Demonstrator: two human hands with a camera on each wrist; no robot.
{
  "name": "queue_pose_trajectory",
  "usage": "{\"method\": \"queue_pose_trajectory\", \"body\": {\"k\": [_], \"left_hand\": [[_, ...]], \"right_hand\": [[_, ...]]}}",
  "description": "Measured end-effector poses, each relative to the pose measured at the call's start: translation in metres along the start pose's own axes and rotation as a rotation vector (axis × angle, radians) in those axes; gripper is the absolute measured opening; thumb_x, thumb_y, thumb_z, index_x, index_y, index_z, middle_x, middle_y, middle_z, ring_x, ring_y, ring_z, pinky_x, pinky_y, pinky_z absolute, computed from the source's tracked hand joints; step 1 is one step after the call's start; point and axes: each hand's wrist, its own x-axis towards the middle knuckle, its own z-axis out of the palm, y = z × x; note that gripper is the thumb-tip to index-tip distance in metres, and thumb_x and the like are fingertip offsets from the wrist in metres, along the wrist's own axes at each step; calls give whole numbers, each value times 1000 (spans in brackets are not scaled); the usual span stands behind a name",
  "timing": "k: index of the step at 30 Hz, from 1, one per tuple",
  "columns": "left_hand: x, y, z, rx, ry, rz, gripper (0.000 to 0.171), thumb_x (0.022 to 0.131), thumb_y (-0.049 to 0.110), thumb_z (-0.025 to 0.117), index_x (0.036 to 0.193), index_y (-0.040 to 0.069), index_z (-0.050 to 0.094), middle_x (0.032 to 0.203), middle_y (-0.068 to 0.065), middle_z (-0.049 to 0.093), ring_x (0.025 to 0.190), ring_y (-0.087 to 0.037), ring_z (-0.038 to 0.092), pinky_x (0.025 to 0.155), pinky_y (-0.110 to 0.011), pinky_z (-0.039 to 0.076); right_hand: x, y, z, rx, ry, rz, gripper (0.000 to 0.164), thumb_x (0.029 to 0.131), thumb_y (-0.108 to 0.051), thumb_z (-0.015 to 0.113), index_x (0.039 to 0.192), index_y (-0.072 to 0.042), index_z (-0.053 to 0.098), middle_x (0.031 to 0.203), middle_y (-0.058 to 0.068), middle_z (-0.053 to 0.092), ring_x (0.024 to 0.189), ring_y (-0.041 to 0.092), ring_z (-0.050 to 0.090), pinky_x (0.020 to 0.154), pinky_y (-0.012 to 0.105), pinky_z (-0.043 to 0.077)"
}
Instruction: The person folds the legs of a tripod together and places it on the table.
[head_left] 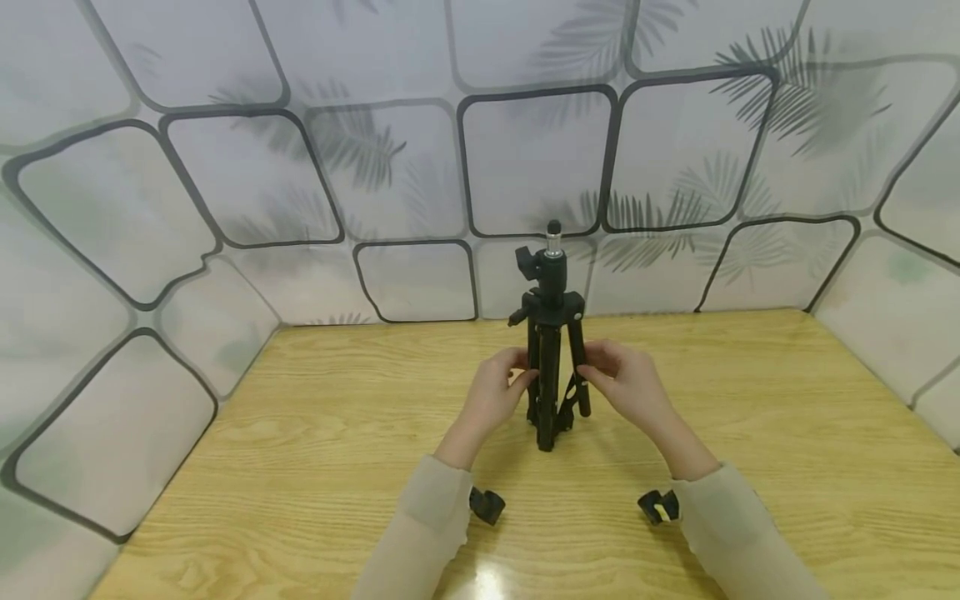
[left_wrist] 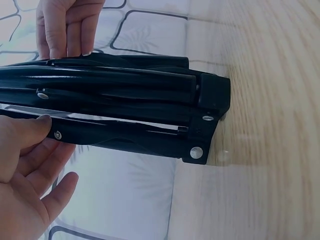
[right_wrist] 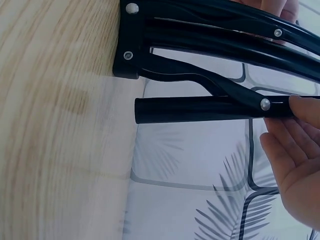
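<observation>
A small black light stand (head_left: 551,308) with a silver spigot on top is upright near the middle of the table. My left hand (head_left: 495,383) pinches its left leg (left_wrist: 125,140) between thumb and fingers. On the other side, my right hand (head_left: 626,385) grips the right leg (right_wrist: 185,110), thumb in front and fingers behind. That right leg is swung outward from the centre, and its brace (right_wrist: 200,77) shows spread. The front leg lies close to the centre column. In the left wrist view, the stand's bottom bracket (left_wrist: 214,95) is by the wooden surface.
The stand is on a wood-grain table (head_left: 337,467). A pale cloth (head_left: 405,192) with dark outlined shapes and leaf prints rises behind and at both sides. Small black wrist mounts (head_left: 487,506) stick out near both sleeves.
</observation>
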Motion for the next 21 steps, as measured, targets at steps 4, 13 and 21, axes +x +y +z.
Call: {"method": "queue_pose_trajectory", "body": {"k": [4, 13, 21], "left_hand": [[0, 1, -2, -20, -11, -27, 23, 88, 12, 56, 109, 4, 58, 101, -6, 61, 95, -17, 56, 80, -37, 45], [-3, -1, -10, -60, -56, -50, 31, 83, 8, 55, 114, 3, 55, 108, -7, 57, 100, -18, 52, 83, -37, 43], [-3, 0, -18, -109, -31, 9, 20, 82, 12, 55, 98, 2, 62, 89, -5, 62, 85, -18, 57, 76, -39, 46]], "right_hand": [[0, -1, 0, -11, -2, 3, 24, 81, -1, 62, 105, 1, 59, 93, 14, 64, 83, 23, 62, 70, 31, 50], [-1, -4, -2, -30, -15, 31, 24, 80, -2, 64, 103, 2, 60, 93, 14, 64, 83, 25, 62, 71, 35, 50], [-3, -7, -3, -67, -32, 42, 23, 79, -4, 65, 102, 1, 61, 92, 13, 64, 83, 25, 62, 72, 38, 49]]}}
